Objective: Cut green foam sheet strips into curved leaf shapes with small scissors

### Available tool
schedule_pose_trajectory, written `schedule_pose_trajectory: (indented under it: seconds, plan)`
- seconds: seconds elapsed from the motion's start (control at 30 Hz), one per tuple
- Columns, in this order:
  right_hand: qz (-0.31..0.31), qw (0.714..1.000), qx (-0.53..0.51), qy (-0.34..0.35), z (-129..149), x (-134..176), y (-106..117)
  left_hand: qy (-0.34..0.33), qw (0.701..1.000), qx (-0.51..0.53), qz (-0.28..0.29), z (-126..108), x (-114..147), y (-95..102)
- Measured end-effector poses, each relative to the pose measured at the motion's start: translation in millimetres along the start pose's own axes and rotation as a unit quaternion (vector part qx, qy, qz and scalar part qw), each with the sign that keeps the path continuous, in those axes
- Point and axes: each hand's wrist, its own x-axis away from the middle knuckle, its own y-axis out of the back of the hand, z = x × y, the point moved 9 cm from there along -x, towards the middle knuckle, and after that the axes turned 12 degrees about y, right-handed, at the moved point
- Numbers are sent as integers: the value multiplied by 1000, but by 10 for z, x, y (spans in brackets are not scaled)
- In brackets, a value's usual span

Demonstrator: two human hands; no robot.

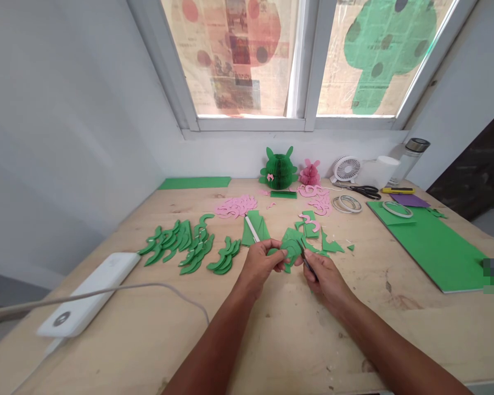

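Near the middle of the table my left hand (267,259) pinches a piece of green paper (292,248) with a curved outline. My right hand (324,274) is closed around a pair of scissors (307,262), whose blades meet the paper's right side. Most of the scissors is hidden by the fingers. Just behind my left hand, a white pen (252,227) lies on a folded green sheet (262,224). Green offcuts (331,243) are scattered behind my right hand. To the left lie several stacks of curved green cutouts (197,247).
Pink cutouts (236,206) lie farther back. A green paper figure (279,169), a pink one (310,173) and a small fan (346,169) stand by the wall. Tape rolls (347,204), black-handled scissors (364,190) and a green board (440,247) are at right; a white power strip (90,293) sits left.
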Motion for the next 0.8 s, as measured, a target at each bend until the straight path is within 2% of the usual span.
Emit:
schedule_pose_trajectory:
  seconds: [0.8]
  plan:
    - [-3, 1000, 0, 0, -6, 5, -4, 5, 1000, -7, -3, 0, -6, 18]
